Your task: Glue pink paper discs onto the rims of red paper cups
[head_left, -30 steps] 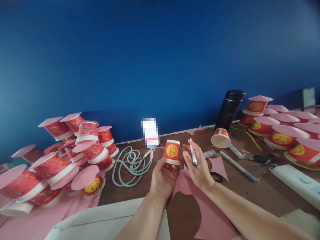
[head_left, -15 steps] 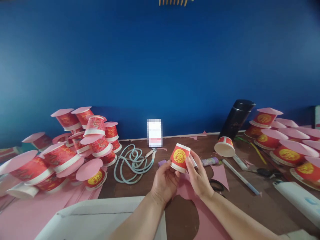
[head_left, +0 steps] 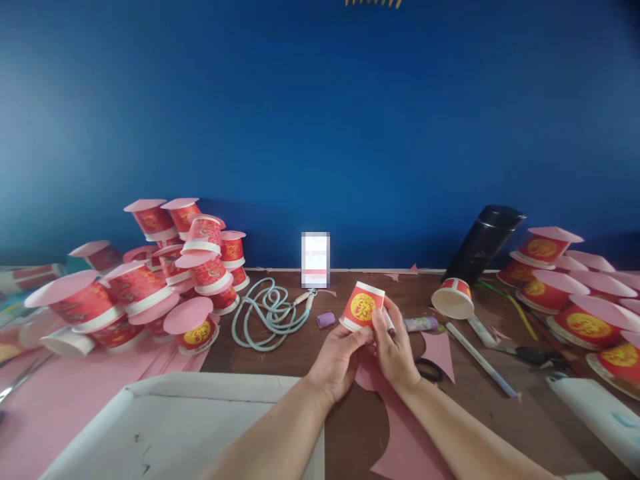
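A red paper cup with a yellow round emblem is held upside down, slightly tilted, above the table. My left hand is closed on its lower left side, thumb at the rim. My right hand grips the cup's right side, fingers behind it. A white pen-like stick with a dark end stays in the right hand, mostly hidden by the fingers. Below the hands lies cut pink paper. A purple cap stands left of the cup, and a purple-labelled tube lies to the right.
Pink-topped red cups are piled at left and right. A coiled pale blue cord, a black bottle, a loose cup, a white stick, scissors and a white box surround the hands.
My right hand has moved left from beside the cup onto its side, still with the white stick. The cup has tilted, and my left thumb has come forward onto its rim.
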Motion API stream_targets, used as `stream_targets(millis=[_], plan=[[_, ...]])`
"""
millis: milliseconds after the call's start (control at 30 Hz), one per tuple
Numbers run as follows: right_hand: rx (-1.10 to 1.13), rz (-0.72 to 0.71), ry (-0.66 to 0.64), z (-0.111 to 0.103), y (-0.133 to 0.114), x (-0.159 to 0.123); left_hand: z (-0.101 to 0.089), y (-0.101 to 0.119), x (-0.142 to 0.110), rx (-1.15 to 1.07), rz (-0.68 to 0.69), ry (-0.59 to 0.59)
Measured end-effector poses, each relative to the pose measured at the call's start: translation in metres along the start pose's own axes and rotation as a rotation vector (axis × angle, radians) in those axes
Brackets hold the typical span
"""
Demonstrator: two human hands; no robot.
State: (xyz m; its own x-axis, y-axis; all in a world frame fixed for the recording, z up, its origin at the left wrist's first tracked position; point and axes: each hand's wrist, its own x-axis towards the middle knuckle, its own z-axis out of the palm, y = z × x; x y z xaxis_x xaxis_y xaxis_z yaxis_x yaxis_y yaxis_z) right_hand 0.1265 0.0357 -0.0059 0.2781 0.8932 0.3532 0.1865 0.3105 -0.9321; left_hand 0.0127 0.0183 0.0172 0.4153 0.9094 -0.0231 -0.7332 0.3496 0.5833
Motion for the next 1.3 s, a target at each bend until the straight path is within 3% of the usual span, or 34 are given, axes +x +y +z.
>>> stream_targets(millis=[67, 233, 367, 567, 933, 1300], plan=[[-0.040, -0.095, 0.040, -0.001, 0.001, 0.001, 0.004, -0.001, 0.004, -0.061, 0.024, 0.052], [-0.189, -0.336, 0.140, -0.005, -0.004, 0.008, 0.011, -0.009, 0.018, -0.323, 0.072, 0.321], [-0.293, -0.436, 0.141, -0.010, -0.009, 0.009, 0.003, -0.015, 0.025, -0.334, 0.026, 0.403], [-0.302, -0.640, 0.047, -0.015, -0.012, 0.004, -0.008, -0.011, 0.032, -0.322, 0.045, 0.367], [-0.440, -0.693, 0.030, -0.019, -0.016, 0.006, -0.009, -0.010, 0.036, -0.340, 0.048, 0.410], [-0.380, -0.656, -0.026, -0.020, -0.018, 0.000, -0.008, -0.012, 0.034, -0.253, 0.073, 0.303]])
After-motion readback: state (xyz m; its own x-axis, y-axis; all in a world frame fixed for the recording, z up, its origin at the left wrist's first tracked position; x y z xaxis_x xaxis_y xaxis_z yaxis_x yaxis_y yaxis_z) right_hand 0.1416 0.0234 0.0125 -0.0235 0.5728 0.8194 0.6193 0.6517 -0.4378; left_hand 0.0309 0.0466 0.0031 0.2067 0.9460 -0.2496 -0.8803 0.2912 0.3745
